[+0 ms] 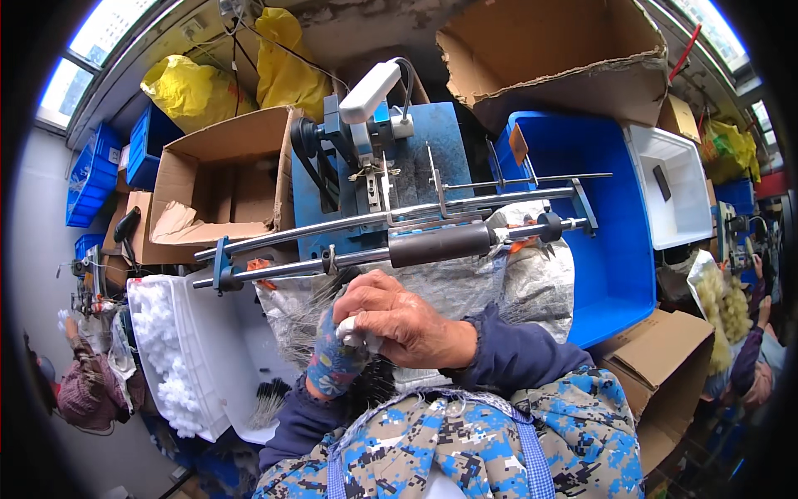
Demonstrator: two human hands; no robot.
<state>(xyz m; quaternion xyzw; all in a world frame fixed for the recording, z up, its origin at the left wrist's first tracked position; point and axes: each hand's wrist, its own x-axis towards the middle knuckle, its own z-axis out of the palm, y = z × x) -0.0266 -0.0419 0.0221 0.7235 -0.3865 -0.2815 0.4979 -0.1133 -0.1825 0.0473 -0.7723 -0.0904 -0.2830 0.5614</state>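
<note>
My left hand (332, 353), in a blue flowered glove or sleeve, is below the machine's front rail, its fingers mostly hidden behind my right hand. My bare right hand (407, 324) is closed with its fingertips pressed against the left hand. A small white piece (357, 334) shows at its fingertips; whether it is fluff or cloth I cannot make out. Thin wire stems (301, 320) fan out beside the left hand. Above my hands, a dark roller (440, 243) sits on a steel rod of the blue bench machine (436, 137).
White fluffy tufts (170, 366) fill a white tray at left. Beside it, a white bin (241, 353) holds black-tipped wire brushes (270, 403). A large blue bin (615, 283) stands right, cardboard boxes (220, 179) behind and at right. Other people (91, 382) work at both sides.
</note>
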